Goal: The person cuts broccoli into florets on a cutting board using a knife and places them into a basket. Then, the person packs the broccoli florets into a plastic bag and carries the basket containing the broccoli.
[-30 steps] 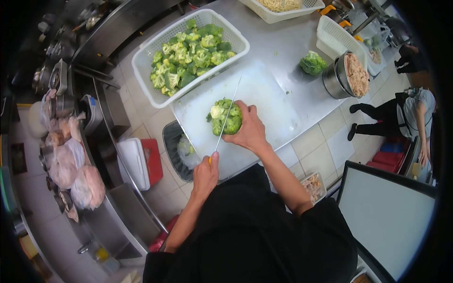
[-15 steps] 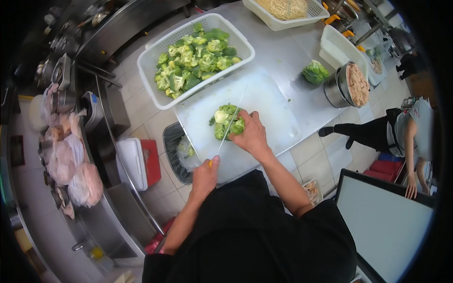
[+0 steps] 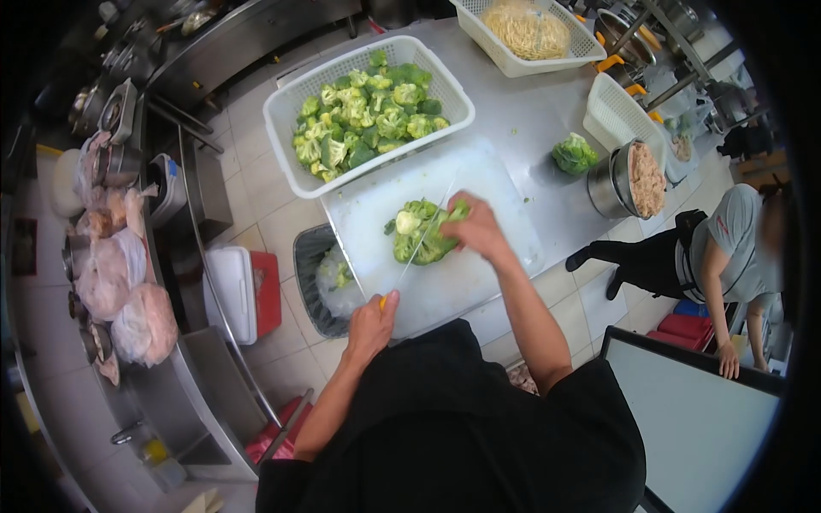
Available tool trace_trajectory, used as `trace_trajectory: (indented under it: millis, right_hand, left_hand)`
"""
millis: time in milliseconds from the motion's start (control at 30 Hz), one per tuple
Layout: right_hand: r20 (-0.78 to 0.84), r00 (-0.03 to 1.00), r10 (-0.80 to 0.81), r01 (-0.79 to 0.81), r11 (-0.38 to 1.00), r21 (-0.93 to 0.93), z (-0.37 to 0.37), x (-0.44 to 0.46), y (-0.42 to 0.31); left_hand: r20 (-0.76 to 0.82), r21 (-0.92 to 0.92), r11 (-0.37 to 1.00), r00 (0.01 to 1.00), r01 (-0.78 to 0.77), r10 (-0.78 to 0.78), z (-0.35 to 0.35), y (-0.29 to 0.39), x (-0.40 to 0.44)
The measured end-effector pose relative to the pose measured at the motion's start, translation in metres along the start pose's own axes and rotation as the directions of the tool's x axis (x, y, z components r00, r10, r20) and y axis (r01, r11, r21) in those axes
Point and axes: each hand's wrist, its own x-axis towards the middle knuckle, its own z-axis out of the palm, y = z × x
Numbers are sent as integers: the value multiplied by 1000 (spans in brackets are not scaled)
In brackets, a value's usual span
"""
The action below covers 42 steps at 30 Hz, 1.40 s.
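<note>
My left hand (image 3: 370, 327) is wrapped round the yellow handle of a knife (image 3: 416, 250). Its long thin blade slants up and right across the broccoli (image 3: 409, 220) on the white cutting board (image 3: 496, 184). On the right side of the broccoli, the fingers of my right hand (image 3: 479, 229) are bent round its green edge, slightly blurred. A white plastic basket (image 3: 282, 128) of cut broccoli florets (image 3: 368, 115) stands just beyond the board.
Farther right are another broccoli head (image 3: 574, 154), metal pots with minced meat (image 3: 646, 179) and a white basket (image 3: 611, 111). A lined bin (image 3: 312, 286) sits below the board's left edge. A person (image 3: 718, 248) stands at right, beside a large pale panel (image 3: 693, 410).
The view has shifted a little. My right hand has moved slightly up and right at the broccoli's edge, its fingers drawn closer together. The knife still lies across the broccoli.
</note>
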Motion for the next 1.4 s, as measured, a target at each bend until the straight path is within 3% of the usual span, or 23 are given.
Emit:
trace_trajectory:
  millis: [33,100,167,267,300,400,433,467,500,600,633,733,767,833,933,1067,1167,1300,1400]
  right_hand:
    - [-31,997,-66,69,992,107,-11,14,-6]
    - [-258,946,-196,200,980,-11,-25,31,-56]
    - [-321,869,-376,356,927,-119,-37,75,-68]
    - [-332,887,-321,397,898,192,-44,87,-68]
    - [-334,868,-368,424,899,110,-54,86,-50]
    - [33,965,-261,263,963,-54,-59,68,26]
    - [190,957,-220,246,960,-131,-49,47,41]
    - [290,924,-249,282,956,-79,-33,39,57]
    - [342,913,-224,273,957,-100,-19,28,57]
    - [379,873,-308,295,951,94,6,40,77]
    - [334,876,-347,355,934,40,8,42,79]
    - [274,929,-248,219,967,133,13,38,82]
    - [156,933,-324,313,945,92,17,32,82]
    - [-57,880,-472,472,881,-28,28,15,78]
    - [-316,809,-496,491,865,-104,53,5,84]
    - [-362,820,-444,409,896,-175,68,-12,76]
    - [-356,830,-429,389,903,-180,69,-18,69]
    - [-346,846,-405,366,914,-174,68,-28,63]
    - [-344,834,-432,369,899,-235,72,-28,69]
  left_hand:
    - [2,0,1000,1000,-3,3,1,-1,1]
    - [-3,1,1000,1000,0,0,4,-3,-1]
    - [-26,-1,1000,1000,6,-6,8,-4,-3]
    - [-30,-10,1000,999,13,-13,9,-7,-3]
    - [-25,-14,1000,1000,16,-16,9,-9,-2]
    - [-26,-36,999,999,36,-37,10,-12,-2]
    - [-24,-41,998,999,42,-43,10,-12,-3]
    - [-20,-44,998,999,45,-46,9,-12,-2]
    - [-8,-55,998,999,44,-45,9,-14,-1]
    - [27,-62,998,999,28,-26,1,-26,4]
    - [28,-58,998,1000,9,-7,-4,-28,6]
    - [25,0,1000,1000,-9,9,-23,-21,-1]
    - [24,26,1000,1000,-9,8,-32,-14,-8]
    - [11,-95,995,999,35,-34,-44,3,-28]
    - [-28,-193,980,998,56,-62,-36,7,-39]
    - [-143,-208,977,990,-49,19,0,-10,-20]
    - [-101,-211,978,994,8,-30,6,-10,-17]
    - [-155,-249,963,986,-101,64,-17,30,-37]
    - [-143,1,997,987,-76,76,-3,17,-14]
